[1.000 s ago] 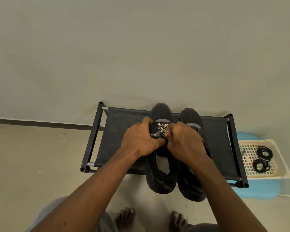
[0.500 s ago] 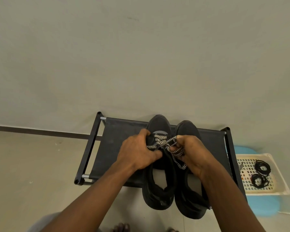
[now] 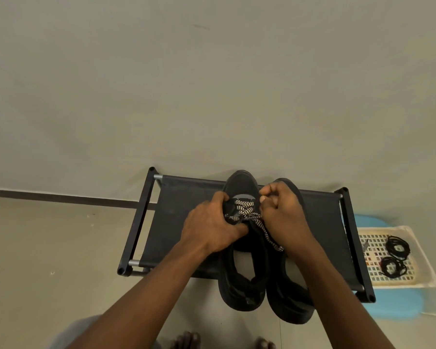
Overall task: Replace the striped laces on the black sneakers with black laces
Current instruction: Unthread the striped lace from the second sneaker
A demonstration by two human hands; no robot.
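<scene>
Two black sneakers stand side by side on a black fabric rack (image 3: 186, 197), toes toward the wall. The left sneaker (image 3: 241, 280) still carries a black-and-white striped lace (image 3: 246, 209) across its upper eyelets. My left hand (image 3: 212, 226) grips the left side of that sneaker's throat. My right hand (image 3: 281, 215) pinches the striped lace near the top eyelets, and a loose end trails down past my wrist. The right sneaker (image 3: 290, 301) is largely hidden under my right forearm. Two coils of black laces (image 3: 394, 256) lie in a cream basket at the right.
The cream perforated basket (image 3: 423, 268) rests on a light blue stool (image 3: 398, 306) just right of the rack. A plain wall fills the upper view, with a dark baseboard (image 3: 61, 199). My bare toes (image 3: 186, 340) show on the floor below the rack.
My right hand has moved from the middle of the lacing up toward the toe end, drawing the striped lace out so a loose end now hangs free. The left hand stays on the sneaker.
</scene>
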